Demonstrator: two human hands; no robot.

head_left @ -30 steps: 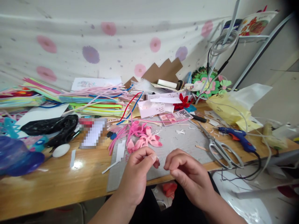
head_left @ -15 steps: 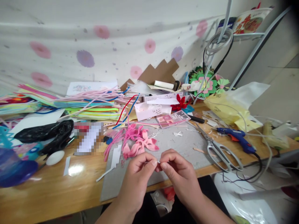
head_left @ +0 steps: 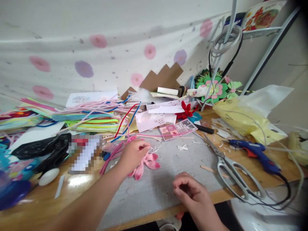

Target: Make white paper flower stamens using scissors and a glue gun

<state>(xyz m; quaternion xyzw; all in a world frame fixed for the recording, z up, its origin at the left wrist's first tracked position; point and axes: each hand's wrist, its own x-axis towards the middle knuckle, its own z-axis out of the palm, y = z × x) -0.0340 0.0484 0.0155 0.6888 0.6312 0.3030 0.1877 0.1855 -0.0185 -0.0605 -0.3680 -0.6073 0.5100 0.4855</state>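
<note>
My left hand [head_left: 134, 154] reaches over the pink fuzzy petals [head_left: 152, 161] on the grey mat [head_left: 166, 199]. Its fingers are closed together at the tips, beside small white strips [head_left: 156, 148]; whether anything is between them is hidden. Nearer the table's front edge, my right hand [head_left: 190, 192] hovers with curled fingers and the thumb close to the index finger. What it pinches, if anything, cannot be made out. Pink pipe cleaners [head_left: 109, 162] lie left of the petals, partly behind my left forearm.
Large scissors [head_left: 232, 170] and a blue glue gun [head_left: 256, 150] lie on the right. Bundles of coloured pipe cleaners [head_left: 96, 123] fill the back left. A pink palette [head_left: 178, 129] and a red flower [head_left: 186, 110] are at the back. A black bag [head_left: 43, 144] lies left.
My hands, together over the mat's front with a thin whitish piece between them, have parted. The left moved forward and left over the petals; the right moved slightly right and down.
</note>
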